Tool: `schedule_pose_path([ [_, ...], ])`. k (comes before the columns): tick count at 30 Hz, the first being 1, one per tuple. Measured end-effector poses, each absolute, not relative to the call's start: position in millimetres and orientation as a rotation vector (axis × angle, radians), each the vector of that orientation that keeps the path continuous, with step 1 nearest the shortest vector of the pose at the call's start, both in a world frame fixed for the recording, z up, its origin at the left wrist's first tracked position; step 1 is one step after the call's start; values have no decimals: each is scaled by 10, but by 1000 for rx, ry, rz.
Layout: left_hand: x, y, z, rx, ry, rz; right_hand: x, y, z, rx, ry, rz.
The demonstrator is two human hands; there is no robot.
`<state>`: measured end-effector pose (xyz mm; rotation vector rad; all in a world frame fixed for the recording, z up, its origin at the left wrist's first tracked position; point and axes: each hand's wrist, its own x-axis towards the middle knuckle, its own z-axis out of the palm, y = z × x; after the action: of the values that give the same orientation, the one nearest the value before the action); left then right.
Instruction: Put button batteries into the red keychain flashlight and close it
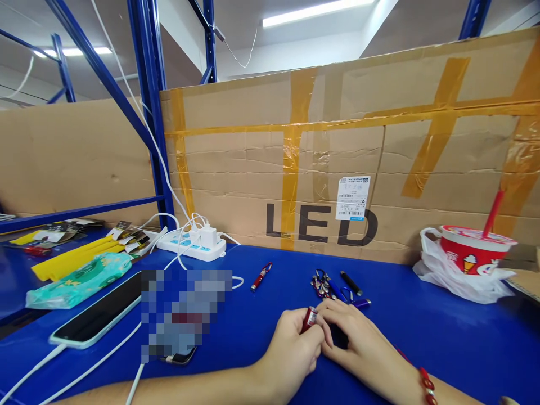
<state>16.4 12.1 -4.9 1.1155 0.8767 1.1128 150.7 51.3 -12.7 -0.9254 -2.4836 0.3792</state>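
My left hand [295,346] is closed around a small dark-red metal cylinder [309,319], which looks like a keychain flashlight with a pale label; one end sticks up from the fist. My right hand [358,337] meets it from the right, fingers bent and tips against the left fingers. Whatever those tips pinch is hidden. Just beyond the right hand lie a cluster of metal clips [322,284], a blue flashlight [360,303] and a black cylinder [351,283]. Farther left rests another red flashlight [261,277] with a clip on its end.
A white power strip [192,245] with chargers stands at the back left, its cables crossing the blue table. A phone [101,309], a wipes pack [80,280] and yellow packages [80,257] lie left. At right stands a red cup [475,253] in a plastic bag. Cardboard [244,174] walls the back.
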Motion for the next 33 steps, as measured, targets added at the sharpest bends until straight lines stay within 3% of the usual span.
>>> schedule_pose_path([
  [33, 150, 185, -98, 1204, 884, 1005, 1534, 488, -93, -1056, -2349, 469],
])
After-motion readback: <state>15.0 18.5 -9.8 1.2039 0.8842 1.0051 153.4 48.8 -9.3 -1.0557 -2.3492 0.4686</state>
